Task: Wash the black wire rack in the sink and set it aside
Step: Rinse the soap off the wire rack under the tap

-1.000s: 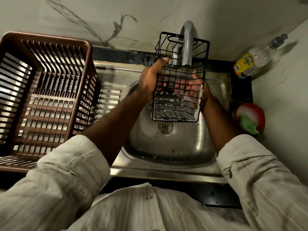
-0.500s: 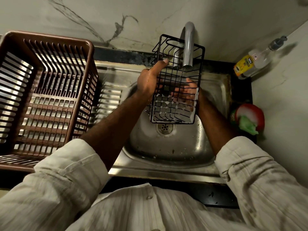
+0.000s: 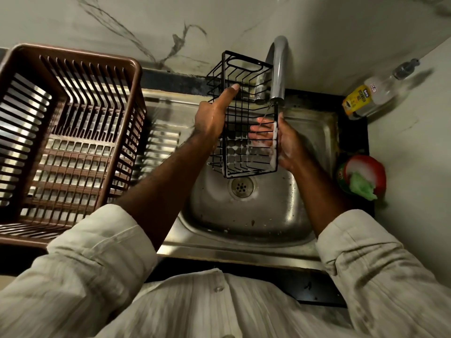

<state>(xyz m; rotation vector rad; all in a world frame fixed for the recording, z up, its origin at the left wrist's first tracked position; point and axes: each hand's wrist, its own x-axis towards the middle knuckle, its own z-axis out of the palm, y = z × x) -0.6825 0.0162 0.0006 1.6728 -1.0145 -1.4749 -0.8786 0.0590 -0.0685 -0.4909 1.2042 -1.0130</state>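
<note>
Two hands hold the boxy black wire rack (image 3: 244, 132) above the steel sink (image 3: 246, 215): left hand (image 3: 211, 118) clenched on its side wires, right hand (image 3: 286, 142) apparently wrapped round the sudsy right edge under the tap (image 3: 278, 71).

I am looking at a home kitchen, at the washing-up corner. A steel sink (image 3: 246, 211) with a round drain (image 3: 242, 186) fills the centre of the frame, set in a dark counter (image 3: 314, 286), with a ribbed drainboard (image 3: 161, 142) to its left. A curved tap (image 3: 278, 69) runs water from the upper centre. A brown plastic dish basket (image 3: 70, 132) takes the left side. At the upper right a dishwash gel bottle (image 3: 373, 93) with a pump lies against the marble-patterned wall (image 3: 292, 18). Below it, at the right edge, a red tub (image 3: 366, 174) holds a green scrubber (image 3: 361, 186).
</note>
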